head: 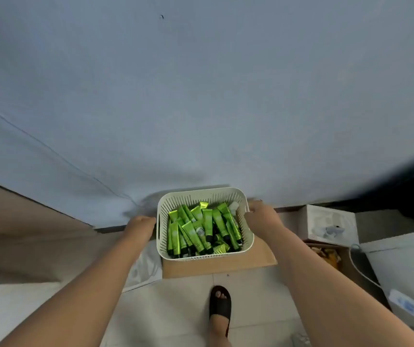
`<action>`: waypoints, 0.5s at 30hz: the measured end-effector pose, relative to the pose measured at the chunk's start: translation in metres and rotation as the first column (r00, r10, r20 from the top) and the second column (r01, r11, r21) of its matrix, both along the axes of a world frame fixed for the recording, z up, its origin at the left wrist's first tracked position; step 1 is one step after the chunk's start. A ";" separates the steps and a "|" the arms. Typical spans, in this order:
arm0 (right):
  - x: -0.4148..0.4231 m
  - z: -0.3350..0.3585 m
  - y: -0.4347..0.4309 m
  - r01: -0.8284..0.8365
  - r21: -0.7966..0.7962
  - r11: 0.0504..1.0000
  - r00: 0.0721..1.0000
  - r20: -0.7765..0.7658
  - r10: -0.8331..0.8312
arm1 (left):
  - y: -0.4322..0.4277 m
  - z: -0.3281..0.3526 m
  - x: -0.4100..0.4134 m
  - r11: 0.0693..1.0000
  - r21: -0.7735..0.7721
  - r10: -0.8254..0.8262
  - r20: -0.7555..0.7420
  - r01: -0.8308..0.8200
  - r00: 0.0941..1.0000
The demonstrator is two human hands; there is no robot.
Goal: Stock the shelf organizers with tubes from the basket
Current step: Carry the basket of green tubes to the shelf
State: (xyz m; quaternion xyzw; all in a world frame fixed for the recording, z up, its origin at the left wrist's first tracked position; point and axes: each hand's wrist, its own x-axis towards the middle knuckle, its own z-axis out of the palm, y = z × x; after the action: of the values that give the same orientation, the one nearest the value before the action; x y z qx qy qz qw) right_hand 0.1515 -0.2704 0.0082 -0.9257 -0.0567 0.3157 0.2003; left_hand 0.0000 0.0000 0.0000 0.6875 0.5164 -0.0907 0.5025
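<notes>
Pale blue wall (200, 83) up top, tiled floor (175, 309) beneath. Dead centre, the white slotted basket (200, 197), heaped with green tubes (202, 229), over a cardboard box (226, 267). The right hand (258, 215) curls over the basket's right rim. The left hand (140, 222) meets its left wall, grip unclear. Below the basket is a black slipper (220, 306), and to its right a white carton (331, 226).

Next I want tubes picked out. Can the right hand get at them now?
Probably yes: the tubes lie uncovered in the open basket, and the right hand grips its rim right beside them. It would have to release the rim first.
</notes>
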 end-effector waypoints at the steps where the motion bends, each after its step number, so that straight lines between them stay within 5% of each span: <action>1: 0.009 -0.014 0.000 0.051 0.018 0.999 0.998 -0.027 -0.050 | 0.003 -0.016 0.009 1.000 0.012 0.001 -0.006 -0.001 1.000; 10: 0.061 -0.142 0.022 0.191 -0.112 0.975 0.976 -0.086 -0.201 | 0.074 -0.207 0.029 0.998 0.044 0.043 -0.178 -0.035 0.983; 15: 0.063 -0.175 0.035 0.373 -0.097 0.923 0.919 -0.101 -0.382 | 0.052 -0.189 0.050 1.000 -0.004 -0.005 -0.144 0.004 0.990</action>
State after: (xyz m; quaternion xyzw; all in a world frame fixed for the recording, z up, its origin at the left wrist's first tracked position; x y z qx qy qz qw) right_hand 0.2147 -0.2357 -0.1670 -0.9059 0.1468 0.3272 0.2251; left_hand 0.0502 0.0520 -0.1885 0.6794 0.5496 -0.1420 0.4650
